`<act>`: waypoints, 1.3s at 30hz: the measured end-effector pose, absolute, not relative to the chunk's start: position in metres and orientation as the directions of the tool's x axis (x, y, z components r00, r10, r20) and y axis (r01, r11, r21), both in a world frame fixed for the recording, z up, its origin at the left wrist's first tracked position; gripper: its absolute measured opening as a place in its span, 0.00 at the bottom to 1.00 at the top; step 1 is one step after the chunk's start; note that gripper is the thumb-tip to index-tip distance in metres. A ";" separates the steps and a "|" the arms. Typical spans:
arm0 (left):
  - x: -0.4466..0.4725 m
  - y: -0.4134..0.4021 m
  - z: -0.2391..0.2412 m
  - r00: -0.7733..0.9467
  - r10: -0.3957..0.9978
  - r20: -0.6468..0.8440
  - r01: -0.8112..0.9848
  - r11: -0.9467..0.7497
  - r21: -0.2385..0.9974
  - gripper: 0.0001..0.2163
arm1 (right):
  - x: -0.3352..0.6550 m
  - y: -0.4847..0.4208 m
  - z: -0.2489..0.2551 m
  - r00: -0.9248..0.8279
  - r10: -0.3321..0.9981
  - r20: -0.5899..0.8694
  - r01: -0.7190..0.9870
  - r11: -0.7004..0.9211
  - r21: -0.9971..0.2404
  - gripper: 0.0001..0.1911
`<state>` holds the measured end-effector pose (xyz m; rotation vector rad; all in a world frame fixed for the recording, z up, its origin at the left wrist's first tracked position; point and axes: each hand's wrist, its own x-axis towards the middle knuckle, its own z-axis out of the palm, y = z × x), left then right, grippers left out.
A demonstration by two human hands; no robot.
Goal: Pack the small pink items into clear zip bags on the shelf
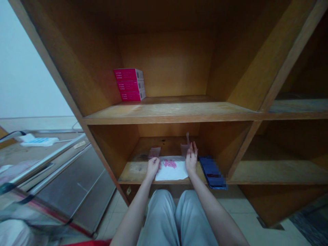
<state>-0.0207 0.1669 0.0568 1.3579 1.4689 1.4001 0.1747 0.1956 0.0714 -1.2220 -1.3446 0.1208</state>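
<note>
My left hand [153,166] is closed at the left edge of a white sheet [171,174] on the lower shelf. What its curled fingers hold, if anything, is hidden. Just behind it lies a small see-through pinkish piece [154,152]. Small pink, bead-like pieces [169,164] lie in a loose cluster on the sheet. At the sheet's right edge my right hand [191,160] is open, its fingers stretched out and partly apart. Beside those fingers is another see-through pinkish piece [183,149], with a narrow strip [188,137] rising behind it.
A dark blue phone-like object [211,172], partly pixelated, lies right of my right hand. Pink boxes [129,85] are stacked on the upper shelf [164,112]. A metal-framed cart or bed [58,153] stands at the left. My knees [161,205] are below the lower shelf.
</note>
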 end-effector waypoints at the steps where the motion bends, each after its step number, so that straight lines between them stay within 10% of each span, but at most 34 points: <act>1: -0.019 0.165 0.060 -0.235 0.953 0.190 0.211 -0.141 0.967 0.11 | 0.174 0.192 0.076 0.295 0.687 0.664 0.515 0.471 -0.716 0.23; 15: 0.014 0.149 0.125 -0.279 0.933 0.228 -0.183 -0.285 0.941 0.15 | 0.106 0.116 0.076 0.084 0.922 0.377 -0.204 0.386 -0.899 0.23; 24: 0.005 0.136 0.137 -0.200 0.924 0.325 0.066 -0.319 0.946 0.02 | 0.103 0.117 0.080 -0.048 0.980 0.195 -0.473 0.150 -0.868 0.25; 39: -0.008 0.132 0.140 0.053 0.883 0.466 0.374 -0.450 0.811 0.06 | 0.130 0.131 0.111 -0.118 0.931 0.345 -0.250 0.308 -0.918 0.09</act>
